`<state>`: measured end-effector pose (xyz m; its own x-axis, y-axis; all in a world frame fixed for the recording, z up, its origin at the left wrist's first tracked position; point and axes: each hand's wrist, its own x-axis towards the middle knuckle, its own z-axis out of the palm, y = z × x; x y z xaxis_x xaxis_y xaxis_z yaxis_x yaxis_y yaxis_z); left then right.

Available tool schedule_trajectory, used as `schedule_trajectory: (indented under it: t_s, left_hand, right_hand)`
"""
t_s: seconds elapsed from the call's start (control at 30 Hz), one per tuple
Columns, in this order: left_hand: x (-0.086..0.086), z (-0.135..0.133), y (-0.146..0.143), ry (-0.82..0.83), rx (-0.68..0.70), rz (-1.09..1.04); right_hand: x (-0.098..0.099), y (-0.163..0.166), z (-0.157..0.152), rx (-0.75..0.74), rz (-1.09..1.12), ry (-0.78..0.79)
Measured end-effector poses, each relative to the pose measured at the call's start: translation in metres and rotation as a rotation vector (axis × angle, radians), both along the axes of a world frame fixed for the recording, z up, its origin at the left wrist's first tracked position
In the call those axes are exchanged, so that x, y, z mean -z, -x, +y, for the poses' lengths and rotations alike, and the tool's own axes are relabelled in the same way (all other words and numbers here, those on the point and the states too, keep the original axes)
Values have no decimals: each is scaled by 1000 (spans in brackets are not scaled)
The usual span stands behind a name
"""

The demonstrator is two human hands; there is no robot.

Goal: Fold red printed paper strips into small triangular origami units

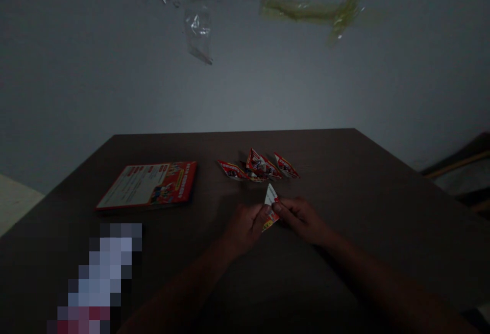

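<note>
Between my two hands is a small folded piece of printed paper, white at its pointed top and red and yellow lower down. My left hand pinches its left side, thumb on top. From the right, my right hand grips the other edge with thumb and fingers. Just beyond the hands, several folded red paper pieces with pointed ends stand close together on the dark table. My fingers hide part of the paper.
A stack of flat printed sheets, red and white, lies on the left of the table. Nearer me on the left is a pixelated, blurred-out pale object. Behind the table rises a grey wall with yellowish tape on it.
</note>
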<state>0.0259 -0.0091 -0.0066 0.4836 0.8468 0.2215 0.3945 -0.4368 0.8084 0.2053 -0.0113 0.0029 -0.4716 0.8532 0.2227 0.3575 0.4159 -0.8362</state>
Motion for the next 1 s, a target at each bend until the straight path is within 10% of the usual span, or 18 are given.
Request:
schedule_trajectory:
  t_s: [1.0]
  left_hand:
    - [-1, -1, 2, 55, -198, -168]
  right_hand:
    - [-3, 4, -6, -207, 33, 150]
